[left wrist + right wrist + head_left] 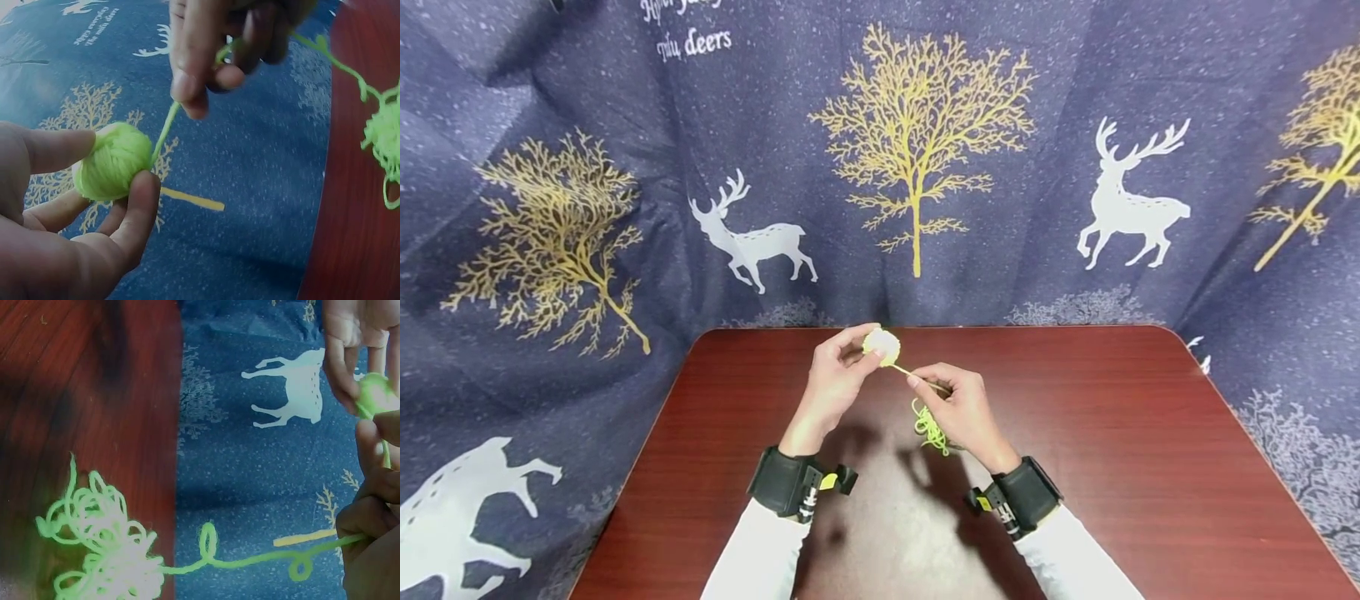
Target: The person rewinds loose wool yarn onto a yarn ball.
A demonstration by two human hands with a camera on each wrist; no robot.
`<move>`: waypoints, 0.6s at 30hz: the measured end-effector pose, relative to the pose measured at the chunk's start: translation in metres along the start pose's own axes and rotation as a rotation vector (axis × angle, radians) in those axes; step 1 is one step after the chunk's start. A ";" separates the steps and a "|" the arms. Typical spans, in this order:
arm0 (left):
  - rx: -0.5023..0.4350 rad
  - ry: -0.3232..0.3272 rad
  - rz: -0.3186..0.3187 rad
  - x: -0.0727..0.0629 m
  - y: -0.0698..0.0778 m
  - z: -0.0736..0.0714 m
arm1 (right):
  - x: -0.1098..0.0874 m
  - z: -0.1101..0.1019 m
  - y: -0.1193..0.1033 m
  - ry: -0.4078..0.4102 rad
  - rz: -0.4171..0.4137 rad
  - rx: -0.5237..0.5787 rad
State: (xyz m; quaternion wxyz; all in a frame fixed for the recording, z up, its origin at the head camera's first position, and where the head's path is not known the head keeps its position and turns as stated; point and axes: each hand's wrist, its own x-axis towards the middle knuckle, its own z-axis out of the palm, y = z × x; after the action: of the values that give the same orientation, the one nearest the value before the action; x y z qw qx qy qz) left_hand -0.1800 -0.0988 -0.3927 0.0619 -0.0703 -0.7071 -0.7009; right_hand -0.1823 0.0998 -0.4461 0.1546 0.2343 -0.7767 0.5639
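A small ball of neon yellow-green yarn (115,164) is gripped between the thumb and fingers of my left hand (835,379). From the ball a short taut strand (165,132) runs to my right hand (958,407), which pinches it between thumb and forefinger, a short way to the right of the ball. The yarn passes on through the right hand's curled fingers and trails, with small loops, to a loose tangled heap of the same yarn (119,562). That heap lies on the table, partly behind the right hand in the head view.
The reddish-brown table (1120,433) reaches back to a dark blue cloth backdrop (970,292) printed with white deer and golden trees. Each wrist wears a black band (784,482) with a small camera mount.
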 end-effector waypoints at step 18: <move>-0.292 -0.295 -0.058 0.003 -0.005 -0.013 | 0.008 -0.016 0.013 0.081 0.060 -0.123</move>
State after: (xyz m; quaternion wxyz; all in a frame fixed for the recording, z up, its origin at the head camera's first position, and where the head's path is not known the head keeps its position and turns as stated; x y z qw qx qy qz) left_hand -0.1839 -0.1121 -0.3967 -0.0732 -0.1598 -0.6010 -0.7797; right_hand -0.1968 0.1163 -0.4474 0.1830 0.1781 -0.8098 0.5283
